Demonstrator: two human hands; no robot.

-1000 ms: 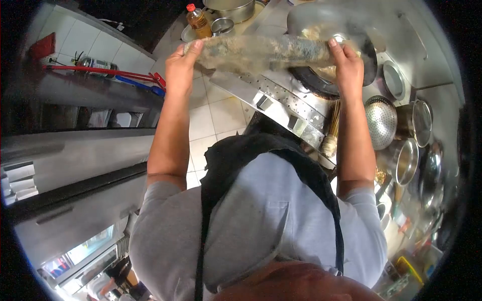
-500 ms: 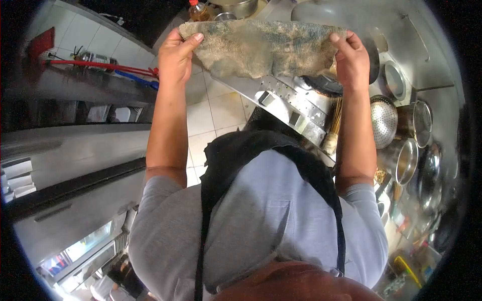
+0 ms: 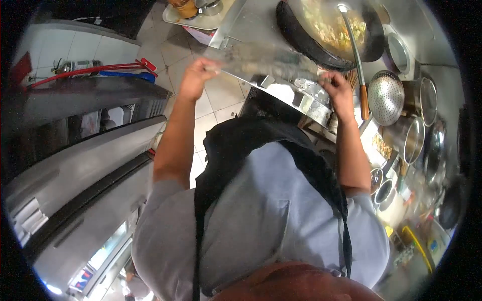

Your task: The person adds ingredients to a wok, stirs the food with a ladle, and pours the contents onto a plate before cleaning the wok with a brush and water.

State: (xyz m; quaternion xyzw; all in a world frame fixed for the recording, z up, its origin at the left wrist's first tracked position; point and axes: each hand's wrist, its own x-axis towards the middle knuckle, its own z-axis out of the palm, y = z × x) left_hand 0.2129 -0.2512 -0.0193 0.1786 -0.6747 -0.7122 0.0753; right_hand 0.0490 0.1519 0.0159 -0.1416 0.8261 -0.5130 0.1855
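A worn, stained rag [image 3: 271, 62], smeared by motion, stretches between my two hands above the stove's front edge. One end is pinched in my left hand [image 3: 197, 79], over the gap where the floor shows. The other end is in the closed fingers of my right hand [image 3: 339, 95], just below the wok. Chopped food [image 3: 336, 32] lies in the dark wok [image 3: 293, 37]. A ladle [image 3: 355, 55] with a wooden handle rests in the wok, its handle end beside my right hand.
A perforated strainer [image 3: 385, 98] and metal pots [image 3: 404, 139] stand at the right. A bamboo brush [image 3: 353, 80] is partly hidden behind my right hand. A tray [image 3: 221, 21] with containers sits at the top. Red-handled tools [image 3: 100, 72] lie on the left counter [image 3: 90, 93].
Both hands have lowered, and the rag has dropped from in front of the wok, narrowing into a blurred strip. The food, ladle and tray now show as the view has shifted.
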